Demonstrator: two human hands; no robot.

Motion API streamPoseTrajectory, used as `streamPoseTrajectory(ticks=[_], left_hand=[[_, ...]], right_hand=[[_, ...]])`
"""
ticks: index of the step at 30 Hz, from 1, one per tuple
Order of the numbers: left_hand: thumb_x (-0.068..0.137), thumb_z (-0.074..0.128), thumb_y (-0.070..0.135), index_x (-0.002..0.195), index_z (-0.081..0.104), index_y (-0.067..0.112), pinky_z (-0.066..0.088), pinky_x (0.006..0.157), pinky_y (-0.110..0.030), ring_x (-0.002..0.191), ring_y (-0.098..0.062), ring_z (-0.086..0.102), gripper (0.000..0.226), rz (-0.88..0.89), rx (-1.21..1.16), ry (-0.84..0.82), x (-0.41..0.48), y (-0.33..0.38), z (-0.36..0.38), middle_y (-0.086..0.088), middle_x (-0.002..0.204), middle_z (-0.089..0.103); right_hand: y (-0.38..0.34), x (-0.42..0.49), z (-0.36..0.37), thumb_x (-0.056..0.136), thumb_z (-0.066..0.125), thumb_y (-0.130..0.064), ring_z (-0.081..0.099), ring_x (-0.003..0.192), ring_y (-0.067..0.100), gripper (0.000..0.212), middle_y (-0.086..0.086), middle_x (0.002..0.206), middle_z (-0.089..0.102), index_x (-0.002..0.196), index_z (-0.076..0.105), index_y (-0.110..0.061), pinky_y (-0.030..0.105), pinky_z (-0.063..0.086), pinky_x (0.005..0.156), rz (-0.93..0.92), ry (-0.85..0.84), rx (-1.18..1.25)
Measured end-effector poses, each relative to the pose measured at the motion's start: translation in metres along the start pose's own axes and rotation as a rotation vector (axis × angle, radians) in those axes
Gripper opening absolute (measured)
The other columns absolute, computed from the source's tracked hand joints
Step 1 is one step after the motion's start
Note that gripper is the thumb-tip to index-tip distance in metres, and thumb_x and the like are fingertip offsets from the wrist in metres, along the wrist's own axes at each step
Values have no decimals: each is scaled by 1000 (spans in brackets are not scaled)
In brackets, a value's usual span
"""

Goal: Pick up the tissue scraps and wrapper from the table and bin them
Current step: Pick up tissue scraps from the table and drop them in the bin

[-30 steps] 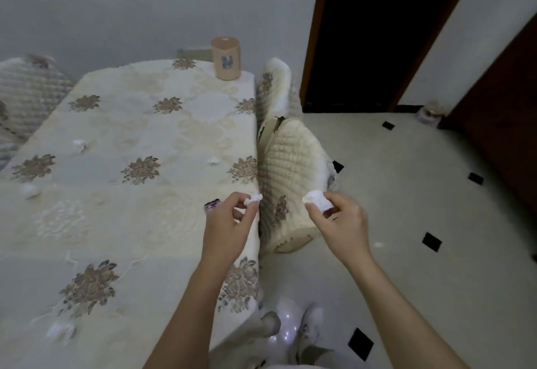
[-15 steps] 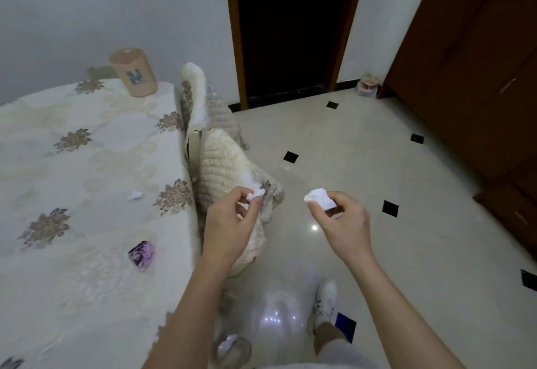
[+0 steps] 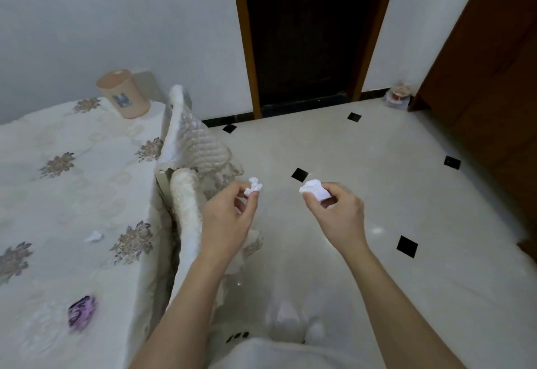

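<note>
My left hand (image 3: 228,220) pinches a small crumpled white tissue scrap (image 3: 253,186) between thumb and fingers, held over the floor beside the table's right edge. A larger white tissue wad (image 3: 315,190) is gripped in my right hand (image 3: 338,214), further right over the floor. On the table (image 3: 52,208), covered with a flowered cloth, one more white scrap (image 3: 93,236) lies near the right side. A purple wrapper (image 3: 81,312) rests nearer to me on the cloth. No bin is in view.
A chair with a quilted white cover (image 3: 191,147) stands against the table's right edge, just left of my left hand. A tan cylindrical holder (image 3: 122,97) sits at the table's far corner. Beyond lie tiled floor, a dark doorway (image 3: 308,34) and brown cabinets (image 3: 494,78).
My view has swung right, away from the table toward the floor and doorway. Both hands keep their tissue pieces and have moved off the table's edge.
</note>
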State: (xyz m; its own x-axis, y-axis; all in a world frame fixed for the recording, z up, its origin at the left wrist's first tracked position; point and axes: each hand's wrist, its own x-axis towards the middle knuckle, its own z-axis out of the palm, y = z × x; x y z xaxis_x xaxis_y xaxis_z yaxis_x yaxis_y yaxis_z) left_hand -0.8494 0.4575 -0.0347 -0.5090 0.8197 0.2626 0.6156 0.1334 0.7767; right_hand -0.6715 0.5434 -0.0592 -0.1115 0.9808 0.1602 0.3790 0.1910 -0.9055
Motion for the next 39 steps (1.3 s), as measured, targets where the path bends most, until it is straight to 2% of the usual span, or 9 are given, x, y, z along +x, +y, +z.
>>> streamPoseTrajectory(ticks=[3, 5, 10, 19, 23, 26, 31, 36, 39], left_hand=[[92, 61, 36, 81, 62, 25, 46, 57, -29, 59, -12, 55, 16, -21, 39, 12, 21, 2, 15, 9, 61, 58], [90, 60, 38, 81, 62, 24, 48, 58, -34, 58, -11, 55, 17, -38, 63, 24, 35, -3, 23, 7, 60, 58], [90, 65, 27, 80, 64, 22, 46, 58, -27, 60, -11, 58, 12, -96, 60, 40, 70, -10, 43, 9, 62, 60], [91, 65, 30, 85, 64, 21, 50, 61, -34, 59, -10, 59, 11, -135, 32, 86, 195, -41, 76, 6, 65, 63], [92, 63, 30, 84, 63, 21, 48, 58, -30, 60, -8, 60, 12, -102, 83, 103, 277, -61, 81, 9, 69, 63], [93, 61, 32, 84, 62, 23, 48, 59, -28, 62, -9, 59, 14, -100, 98, 83, 333, -72, 81, 11, 70, 62], [93, 61, 30, 86, 63, 20, 52, 59, -36, 61, -9, 59, 12, -81, 70, 97, 412, -90, 82, 10, 72, 62], [93, 62, 31, 85, 61, 22, 51, 59, -36, 61, -9, 59, 12, -107, 86, 114, 466, -111, 87, 11, 74, 62], [92, 62, 32, 84, 61, 22, 51, 59, -37, 60, -10, 59, 13, -144, 91, 126, 498, -129, 92, 11, 74, 63]], right_hand=[[1, 29, -1, 81, 78, -24, 52, 60, 4, 32, -23, 63, 58, 62, 56, -38, 8, 36, 58, -20, -27, 46], [7, 47, 4, 80, 78, -24, 51, 59, 4, 35, -20, 60, 56, 61, 53, -39, 7, 35, 58, -31, -46, 33], [24, 94, 24, 80, 77, -31, 54, 63, 11, 24, -6, 64, 57, 65, 60, -24, 12, 37, 58, -34, -105, -15], [22, 228, 76, 81, 75, -33, 56, 65, 12, 18, -8, 67, 60, 69, 64, -25, 18, 42, 61, -107, -179, -72], [6, 300, 115, 82, 73, -35, 53, 65, 11, 26, -8, 64, 54, 64, 57, -28, 18, 40, 58, -110, -194, -73], [-4, 351, 148, 83, 72, -38, 55, 67, 10, 19, -9, 67, 58, 71, 63, -26, 21, 44, 59, -128, -203, -101], [-18, 416, 191, 84, 73, -36, 56, 68, 6, 14, -15, 68, 57, 76, 63, -30, 12, 41, 58, -182, -216, -103], [-15, 470, 231, 84, 70, -40, 57, 71, 7, 16, -11, 72, 62, 80, 67, -24, 21, 47, 59, -154, -233, -113], [-13, 502, 256, 85, 70, -41, 58, 71, 7, 16, -12, 74, 62, 81, 66, -25, 17, 46, 58, -167, -269, -110]])
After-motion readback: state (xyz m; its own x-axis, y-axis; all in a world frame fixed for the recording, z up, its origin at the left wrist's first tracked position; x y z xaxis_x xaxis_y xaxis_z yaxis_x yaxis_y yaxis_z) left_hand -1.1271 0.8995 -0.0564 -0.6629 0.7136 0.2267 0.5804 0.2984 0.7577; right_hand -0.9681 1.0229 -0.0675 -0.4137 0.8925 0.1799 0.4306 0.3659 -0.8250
